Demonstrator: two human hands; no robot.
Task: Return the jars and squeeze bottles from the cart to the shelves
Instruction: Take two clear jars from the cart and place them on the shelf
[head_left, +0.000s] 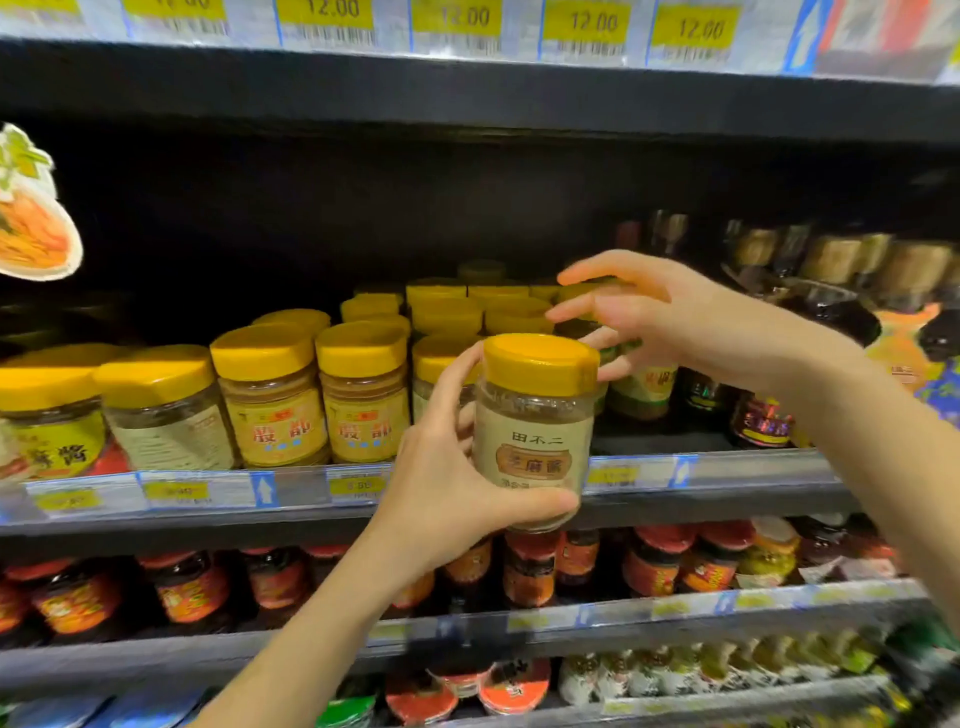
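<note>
We judge this to be the placing step: the left hand grips a yellow-lidded jar with a beige label, fingers behind it and thumb curled under its base, and holds it upright in the air just in front of the middle shelf's price rail, not yet on the shelf. The right hand reaches in over the stock behind that jar, fingers spread and loosely bent; it grasps nothing that we can make out, though its lower fingers are blurred and may be touching a green-labelled jar there. To the left of the held jar stands a packed group of yellow-lidded jars, several rows deep, and to the right a cluster of dark jars; between them, near the front edge, a bare strip of shelf shows. The next move, as we see it, calls for lifting the jar over the rail and setting it down in that gap, label outward, while the right hand steadies or shifts the neighbours. The tight rows, the rail's lip and the right forearm crossing the opening are what could get in the way. Red-lidded jars fill the shelf below, and a noodle-picture sign hangs at far left.
</note>
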